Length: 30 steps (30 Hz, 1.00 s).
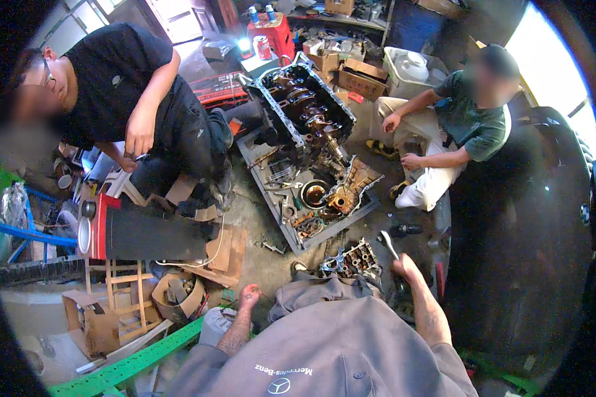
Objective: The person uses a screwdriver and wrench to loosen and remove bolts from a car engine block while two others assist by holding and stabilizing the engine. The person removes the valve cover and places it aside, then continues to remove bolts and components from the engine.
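My right hand [407, 266] is closed around the handle of a pale brush-like tool [388, 242], its wide end pointing up and away from me; the exact kind is hard to tell. Just left of that tool, in front of my knees, lies a metal cylinder head [357, 258] with rows of round openings. My left hand [249, 296] rests by my left knee, fingers curled in, with nothing visible in it. Farther ahead, an engine block [304, 99] with its crankshaft exposed stands at the far end of a grey tray [301, 246].
Oily parts and a round pan [313, 194] lie on the tray. One person [136, 99] sits at the left, another [467, 126] at the right. A dark car [523, 245] borders the right side. Cardboard boxes [93, 321] and a green beam [139, 357] are at lower left.
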Tool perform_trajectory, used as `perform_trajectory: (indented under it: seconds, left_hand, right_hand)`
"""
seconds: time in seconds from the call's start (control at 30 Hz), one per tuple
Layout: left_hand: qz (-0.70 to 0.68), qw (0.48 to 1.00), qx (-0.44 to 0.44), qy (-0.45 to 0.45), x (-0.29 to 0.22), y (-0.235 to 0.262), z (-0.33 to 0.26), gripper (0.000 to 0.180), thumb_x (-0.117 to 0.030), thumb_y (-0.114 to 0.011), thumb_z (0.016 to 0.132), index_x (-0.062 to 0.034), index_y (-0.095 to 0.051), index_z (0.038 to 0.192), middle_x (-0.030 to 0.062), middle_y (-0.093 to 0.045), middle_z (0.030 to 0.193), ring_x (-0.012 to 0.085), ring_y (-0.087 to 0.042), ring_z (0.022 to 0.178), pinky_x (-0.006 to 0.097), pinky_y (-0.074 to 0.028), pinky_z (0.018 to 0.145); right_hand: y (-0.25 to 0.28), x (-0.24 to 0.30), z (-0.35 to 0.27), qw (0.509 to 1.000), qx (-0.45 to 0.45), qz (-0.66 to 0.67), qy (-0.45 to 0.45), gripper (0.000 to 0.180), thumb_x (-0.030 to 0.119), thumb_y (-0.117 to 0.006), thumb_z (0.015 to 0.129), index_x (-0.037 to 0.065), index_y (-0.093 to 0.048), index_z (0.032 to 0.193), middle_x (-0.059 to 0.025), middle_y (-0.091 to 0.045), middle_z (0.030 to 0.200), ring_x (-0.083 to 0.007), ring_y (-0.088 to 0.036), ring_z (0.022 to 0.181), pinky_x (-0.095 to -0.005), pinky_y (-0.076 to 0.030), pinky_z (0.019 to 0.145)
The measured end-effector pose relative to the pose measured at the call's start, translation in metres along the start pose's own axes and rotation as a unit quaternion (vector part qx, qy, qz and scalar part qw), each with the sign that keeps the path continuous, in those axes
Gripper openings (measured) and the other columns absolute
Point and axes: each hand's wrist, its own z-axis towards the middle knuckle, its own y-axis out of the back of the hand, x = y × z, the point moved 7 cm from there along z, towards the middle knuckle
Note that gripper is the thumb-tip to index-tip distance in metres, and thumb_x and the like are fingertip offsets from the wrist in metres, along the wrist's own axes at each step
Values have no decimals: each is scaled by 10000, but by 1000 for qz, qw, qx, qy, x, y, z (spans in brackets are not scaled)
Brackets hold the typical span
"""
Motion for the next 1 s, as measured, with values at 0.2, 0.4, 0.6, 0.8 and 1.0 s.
perform_trajectory:
  seconds: [0.2, 0.4, 0.6, 0.8, 1.0]
  left_hand:
    - [-128, 991, 4, -47, 22, 24, 44, 259, -163, -659, 754, -62, -625, 990, 84, -667, 884, 165, -613, 818, 285, -475, 760]
    - [-230, 970, 0, -73, 39, 28, 19, 221, -151, -651, 761, -42, -636, 953, 81, -661, 870, 164, -605, 815, 277, -472, 751]
    - [-234, 963, -8, 130, 89, 34, -67, 156, -123, -586, 779, -39, -659, 889, 22, -625, 748, 112, -579, 676, 258, -455, 566]
    - [-44, 984, 74, 155, 86, 56, -152, 174, -161, -591, 785, -43, -655, 896, 24, -619, 736, 117, -575, 675, 258, -451, 569]
    - [-37, 982, 86, 164, 136, 100, -140, 180, -183, -599, 788, -54, -657, 898, 29, -622, 734, 117, -572, 670, 256, -447, 565]
  right_hand:
    - [22, 267, -43, 967, 95, 196, 132, 129, 124, -645, 745, 14, -578, 753, -40, -560, 586, -132, -549, 533, -303, -458, 516]
    - [7, 275, -35, 984, 27, 5, 177, 196, 145, -643, 678, -4, -588, 793, -79, -614, 657, -151, -594, 592, -302, -482, 582]
    - [-41, 168, -5, 992, 34, -106, 54, 294, 208, -596, 634, -11, -635, 826, -187, -642, 734, -265, -634, 688, -377, -494, 661]
    - [-148, -66, 51, 986, 76, 116, -96, 140, 115, -590, 701, -8, -588, 635, -108, -581, 589, -220, -566, 490, -365, -442, 459]
    - [-249, -90, 25, 967, 136, 107, -187, 167, 104, -651, 678, 40, -548, 563, -110, -527, 552, -259, -494, 448, -402, -406, 437]
